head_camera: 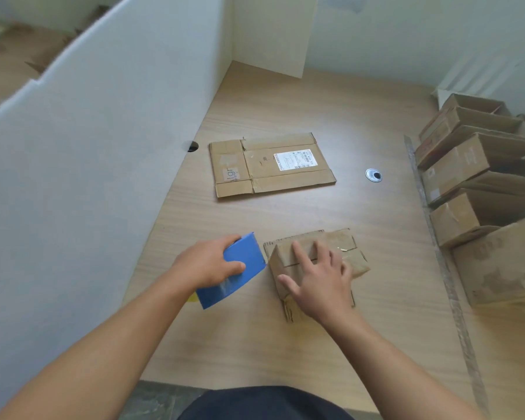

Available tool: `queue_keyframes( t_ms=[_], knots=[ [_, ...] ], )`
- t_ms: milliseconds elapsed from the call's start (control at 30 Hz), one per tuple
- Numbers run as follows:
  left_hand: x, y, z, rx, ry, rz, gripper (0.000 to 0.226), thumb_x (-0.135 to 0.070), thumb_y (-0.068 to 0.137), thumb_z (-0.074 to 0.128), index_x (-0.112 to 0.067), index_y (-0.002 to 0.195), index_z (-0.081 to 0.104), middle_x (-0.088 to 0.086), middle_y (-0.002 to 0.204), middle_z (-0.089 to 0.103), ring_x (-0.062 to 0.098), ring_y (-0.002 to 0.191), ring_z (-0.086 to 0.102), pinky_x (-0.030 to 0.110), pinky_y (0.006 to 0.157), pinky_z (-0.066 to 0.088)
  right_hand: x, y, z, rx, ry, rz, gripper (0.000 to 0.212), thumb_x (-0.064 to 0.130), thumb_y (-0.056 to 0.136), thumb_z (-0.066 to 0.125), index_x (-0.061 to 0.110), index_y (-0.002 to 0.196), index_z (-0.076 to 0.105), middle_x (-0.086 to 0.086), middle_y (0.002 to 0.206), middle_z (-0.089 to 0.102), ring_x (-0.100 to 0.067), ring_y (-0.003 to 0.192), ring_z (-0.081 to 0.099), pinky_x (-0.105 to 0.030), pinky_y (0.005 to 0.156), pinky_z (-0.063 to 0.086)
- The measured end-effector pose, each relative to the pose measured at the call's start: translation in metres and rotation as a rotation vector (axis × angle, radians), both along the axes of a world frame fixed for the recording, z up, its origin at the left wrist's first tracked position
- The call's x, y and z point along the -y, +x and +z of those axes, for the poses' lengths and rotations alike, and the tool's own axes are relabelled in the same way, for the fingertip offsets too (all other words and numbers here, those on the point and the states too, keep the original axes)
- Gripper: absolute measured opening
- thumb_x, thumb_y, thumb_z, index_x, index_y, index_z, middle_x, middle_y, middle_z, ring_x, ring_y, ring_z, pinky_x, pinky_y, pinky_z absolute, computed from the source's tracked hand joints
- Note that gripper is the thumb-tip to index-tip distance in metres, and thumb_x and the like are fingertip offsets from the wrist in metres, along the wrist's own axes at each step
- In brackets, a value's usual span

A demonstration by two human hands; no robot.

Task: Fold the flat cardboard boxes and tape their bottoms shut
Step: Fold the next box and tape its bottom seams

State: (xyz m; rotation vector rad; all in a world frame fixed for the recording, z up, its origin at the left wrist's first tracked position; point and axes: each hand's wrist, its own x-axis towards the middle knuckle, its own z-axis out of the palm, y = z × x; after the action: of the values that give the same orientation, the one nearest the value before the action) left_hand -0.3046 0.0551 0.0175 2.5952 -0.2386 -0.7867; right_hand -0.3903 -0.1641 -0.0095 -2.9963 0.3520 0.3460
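Box (340,239) sits on the table (285,344) near the front edge, bottom flaps up, centre seam running away from the person. Right hand (322,280) lies flat on top with its fingers spread across the seam, pressing the flaps down. Left hand (206,265) grips the blue dispenser (249,250) just left of the box: thumb on the near face, fingers curled over the top edge. The dispenser's nose is at the box's left wall; can't tell if it's touching.

Handling, my read:
- Box is small, empty corrugated, so it's light and slides easily. Hold it down from above, as now.
- Flaps are springy and will lift if released. Walls are stiff on the edges, but the faces dent under a point load.
- Board is worn, creased and matte, so grip is decent. A glossy patch at the far end looks like clear tape, not sure.
- Best hold: palm over the seam, clear of the tape path.

Dispenser is hard, smooth plastic, a curved wedge shape.

Flat box (264,177) lies mid-table with a white label on it, well apart from the hands. A stack (467,165) of formed boxes leans along the right edge. The table is wood-grain laminate.
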Motion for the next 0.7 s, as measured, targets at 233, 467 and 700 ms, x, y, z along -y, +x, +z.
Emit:
queue_keyframes(
  t_ms=[233, 467, 700],
  knots=[
    [0.000, -0.029, 0.002, 0.170, -0.113, -0.057, 0.068, -0.051, 0.086, 0.059, -0.060, 0.144, 0.025, -0.013, 0.115, 0.063, 0.017, 0.095, 0.060, 0.036, 0.083, 0.053, 0.054, -0.014, -0.002, -0.030, 0.056, 0.212, 0.061, 0.036, 0.101, 0.048, 0.051, 0.153, 0.020, -0.001, 0.167, -0.001, -0.031, 0.151, 0.004, -0.043, 0.120, 0.019],
    [0.005, -0.061, -0.004, 0.733, -0.104, -0.479, 0.051, -0.056, 0.098, 0.039, -0.052, 0.147, 0.025, -0.010, 0.084, 0.058, 0.019, 0.061, 0.055, 0.030, 0.049, 0.047, 0.101, -0.021, -0.019, -0.043, 0.257, 0.540, 0.058, 0.021, 0.102, 0.054, 0.050, 0.149, 0.034, 0.009, 0.167, 0.008, -0.022, 0.155, 0.000, -0.037, 0.124, 0.017],
    [0.017, -0.074, 0.002, 0.976, -0.074, -0.709, 0.061, -0.041, 0.095, 0.051, -0.039, 0.152, 0.030, -0.003, 0.080, 0.056, 0.018, 0.057, 0.049, 0.029, 0.050, 0.043, 0.104, -0.030, 0.005, 0.301, 0.642, 0.363, 0.046, 0.033, 0.094, 0.069, 0.028, 0.138, 0.058, 0.005, 0.150, 0.047, -0.015, 0.149, 0.025, -0.031, 0.119, 0.021]
  ],
)
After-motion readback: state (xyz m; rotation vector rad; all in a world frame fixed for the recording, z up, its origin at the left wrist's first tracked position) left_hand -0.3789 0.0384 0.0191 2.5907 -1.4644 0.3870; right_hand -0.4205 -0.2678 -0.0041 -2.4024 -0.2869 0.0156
